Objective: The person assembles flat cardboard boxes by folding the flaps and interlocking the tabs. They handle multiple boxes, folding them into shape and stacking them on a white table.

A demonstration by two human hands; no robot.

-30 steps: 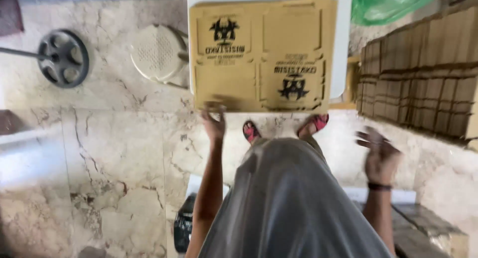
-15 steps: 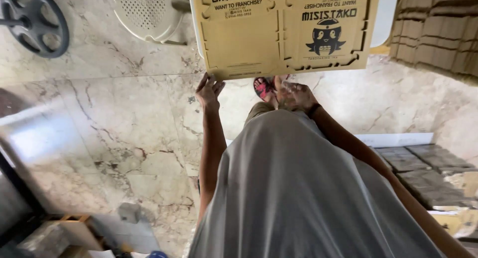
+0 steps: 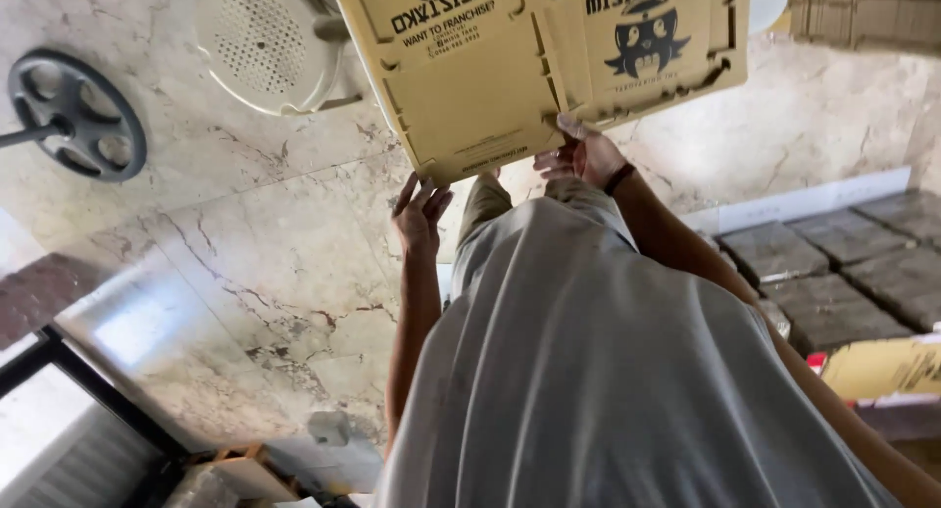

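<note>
Standing person, camera looking down past a grey shirt (image 3: 608, 371) to a marble floor (image 3: 245, 273).

Flat die-cut cardboard sheet (image 3: 549, 67), tan with black printed figures, is lying tilted across the top of the view, its near edge lifted off the floor. It appears to be an unfolded box blank; slots and tabs are showing along the fold lines.

Right hand (image 3: 585, 157) is gripping the sheet's near edge, thumb on top and fingers curled under, taking the weight there. A dark band is sitting on that wrist.

Left hand (image 3: 421, 214) is open, fingers spread, fingertips reaching up at the sheet's near corner; whether they are touching it I cannot tell. It is likely steadying that corner so the wide sheet does not swing.

A white perforated round stool seat (image 3: 267, 42) is standing beyond the sheet's left side. A black wheel-shaped weight (image 3: 78, 116) is lying well apart toward the floor's left edge. Stacked dark flat bundles (image 3: 833, 263) are sitting along the right.
</note>
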